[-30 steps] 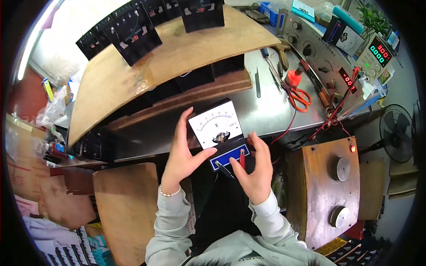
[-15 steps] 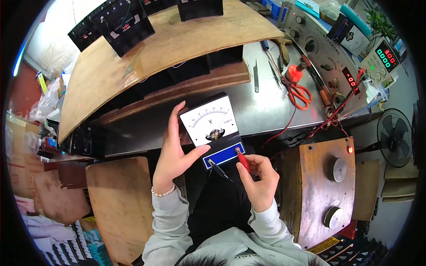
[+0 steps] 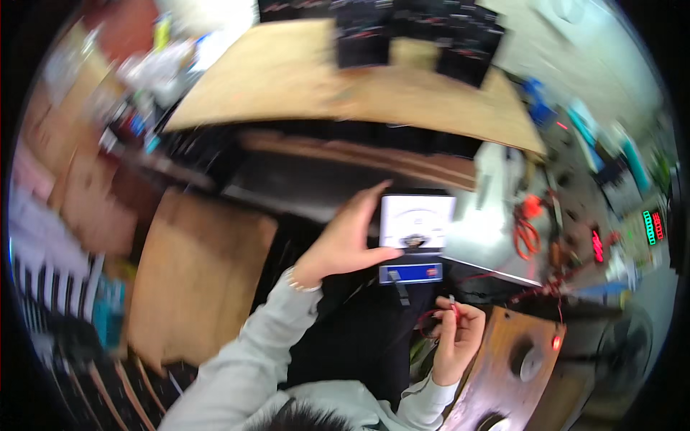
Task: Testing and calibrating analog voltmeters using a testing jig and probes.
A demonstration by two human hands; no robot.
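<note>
My left hand (image 3: 350, 237) grips an analog panel voltmeter (image 3: 417, 221) by its left side, thumb across the lower front and fingers behind. The meter has a white dial face, a black body and a blue terminal strip (image 3: 415, 273) below. A black clip lead (image 3: 400, 289) is attached at the strip's left terminal. Below and right of the meter, apart from it, my right hand (image 3: 458, 335) is closed on a red clip lead (image 3: 454, 307), its tip pointing up and its wire looping to the left. Motion blurs the whole view.
A wooden board (image 3: 287, 79) bearing black meters (image 3: 363, 32) spans the metal bench (image 3: 496, 215). Orange-handled scissors (image 3: 527, 237) lie at the right near instruments with lit displays (image 3: 652, 227). A metal-faced box with round knobs (image 3: 514, 381) stands right of my lap.
The red clip has come off the meter's right terminal and moved down and right with my right hand. My view has swung left, and the meter now sits more upright.
</note>
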